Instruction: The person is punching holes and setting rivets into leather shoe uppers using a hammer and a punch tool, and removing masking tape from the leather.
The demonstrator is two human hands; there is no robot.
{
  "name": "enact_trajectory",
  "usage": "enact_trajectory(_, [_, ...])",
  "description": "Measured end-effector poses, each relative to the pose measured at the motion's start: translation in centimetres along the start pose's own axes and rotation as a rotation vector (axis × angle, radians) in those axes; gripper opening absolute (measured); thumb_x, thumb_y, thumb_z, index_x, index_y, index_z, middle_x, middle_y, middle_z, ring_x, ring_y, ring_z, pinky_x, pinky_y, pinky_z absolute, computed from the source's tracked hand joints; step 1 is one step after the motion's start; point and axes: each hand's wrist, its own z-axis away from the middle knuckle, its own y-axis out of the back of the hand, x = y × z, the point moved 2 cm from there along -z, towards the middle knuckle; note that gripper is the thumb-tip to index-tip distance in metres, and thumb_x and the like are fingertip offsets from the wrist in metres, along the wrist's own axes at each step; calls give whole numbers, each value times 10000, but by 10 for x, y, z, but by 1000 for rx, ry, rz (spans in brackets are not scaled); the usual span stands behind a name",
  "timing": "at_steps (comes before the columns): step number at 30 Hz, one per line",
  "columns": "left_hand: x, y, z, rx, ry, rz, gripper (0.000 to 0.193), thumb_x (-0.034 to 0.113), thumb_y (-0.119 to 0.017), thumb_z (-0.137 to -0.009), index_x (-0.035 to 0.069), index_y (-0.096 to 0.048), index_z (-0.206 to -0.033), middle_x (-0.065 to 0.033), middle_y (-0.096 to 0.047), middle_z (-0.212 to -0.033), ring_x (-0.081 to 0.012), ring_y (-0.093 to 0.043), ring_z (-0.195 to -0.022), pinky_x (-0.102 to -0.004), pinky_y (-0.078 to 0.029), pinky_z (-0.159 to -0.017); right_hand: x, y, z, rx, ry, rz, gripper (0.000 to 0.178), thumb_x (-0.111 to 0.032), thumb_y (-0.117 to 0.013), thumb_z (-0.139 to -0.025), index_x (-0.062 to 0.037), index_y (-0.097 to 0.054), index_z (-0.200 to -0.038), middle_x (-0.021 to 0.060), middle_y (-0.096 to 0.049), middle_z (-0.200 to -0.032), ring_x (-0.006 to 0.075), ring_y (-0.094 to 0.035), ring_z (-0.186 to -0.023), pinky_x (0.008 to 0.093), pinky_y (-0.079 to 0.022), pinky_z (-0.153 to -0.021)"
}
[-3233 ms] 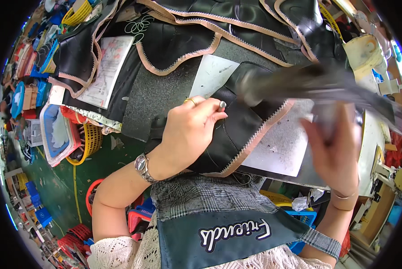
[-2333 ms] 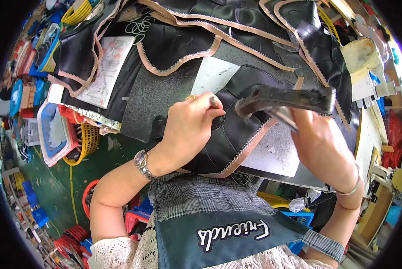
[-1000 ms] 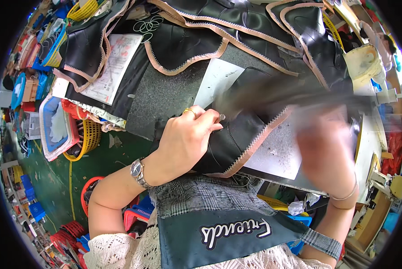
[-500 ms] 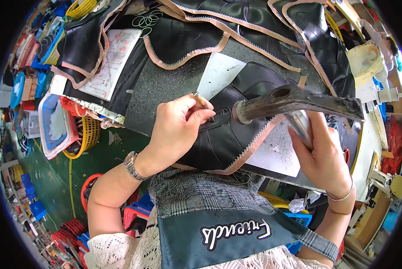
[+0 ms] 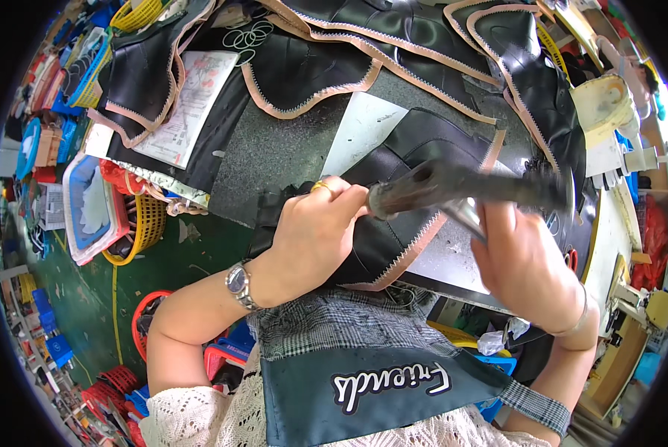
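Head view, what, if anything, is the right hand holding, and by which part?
The right hand holds a hammer by its silvery handle, a short stretch of which shows clear of the grip.

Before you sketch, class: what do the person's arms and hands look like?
The left hand wears a golden ring, its wrist a silvery metal watch; above the right hand sits a thin pale bangle. Cream openwork sleeves stop above the elbows.

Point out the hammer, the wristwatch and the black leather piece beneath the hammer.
Hammer (image 5: 460,185): head view, on the middle of its dark head.
Wristwatch (image 5: 237,281): head view, on its dial.
Black leather piece (image 5: 390,232): head view, on its surface beside the zigzag stitching.
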Motion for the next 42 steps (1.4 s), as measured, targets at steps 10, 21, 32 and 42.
enact_trajectory(10, [-32,44,-28,447,175,886,137,137,-400,-1061,0,-404,-1069,-171,-634,-904,-252,-695,-876,-378,-608,-798,6,-55,-105,506,256,-683,546,-106,-851,-624,39,-486,-1003,249,-585,-977,417,-592,-922,461,-458,-791])
enact_trajectory(21, [-110,100,-121,277,76,-315,305,5,-650,-810,64,-644,-1109,-38,-518,-753,-149,-464,-637,-298,-410,-601,75,-2,-47,840,-3,-642,178,-74,-623,-780,-32,-618,-953,80,-598,-825,275,-581,-736,383,-484,-660])
enact_trajectory(32, [-143,-18,-270,-269,-434,-450,499,276,-783,-772,44,-646,-1192,-149,-607,-883,-323,-621,-876,-407,-511,-770,359,-142,-98,554,-896,-69,574,-270,-811,-767,0,-524,-1185,223,-600,-1148,405,-545,-1105,529,-445,-868])
enact_trajectory(42, [-123,-19,-275,-183,-101,-339,724,370,-835,-703,69,-571,-1306,-183,-657,-1161,-326,-638,-1069,-392,-513,-898,304,-81,-35,1079,-962,-710,413,-337,-751,-855,34,-636,-995,129,-671,-892,213,-637,-835,342,-491,-768])
